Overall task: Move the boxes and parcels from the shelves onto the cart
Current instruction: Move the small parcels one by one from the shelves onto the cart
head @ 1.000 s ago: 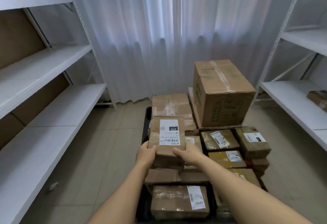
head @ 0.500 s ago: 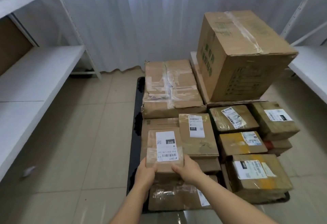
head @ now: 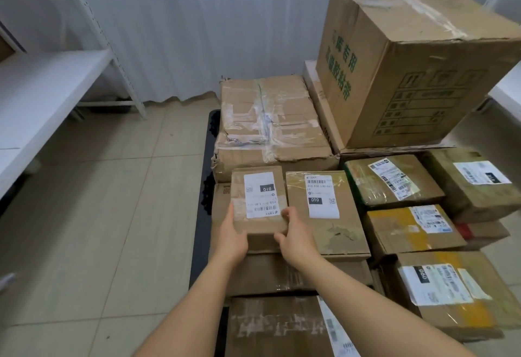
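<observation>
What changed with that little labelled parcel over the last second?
Both hands, left hand and right hand, carried the small parcel forward and down onto the cart's stack, beside the labelled box. Their grip stayed on. The other boxes did not move.

parcels (head: 258, 198): matt cardboard, glossy tape | floor (head: 98, 201): smooth tile | curtain (head: 197, 23): cloth

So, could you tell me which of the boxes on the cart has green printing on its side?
The large carton at the far right, stacked highest. Its side carries green characters and a printed grid; the other parcels show only white labels or tape.
</observation>
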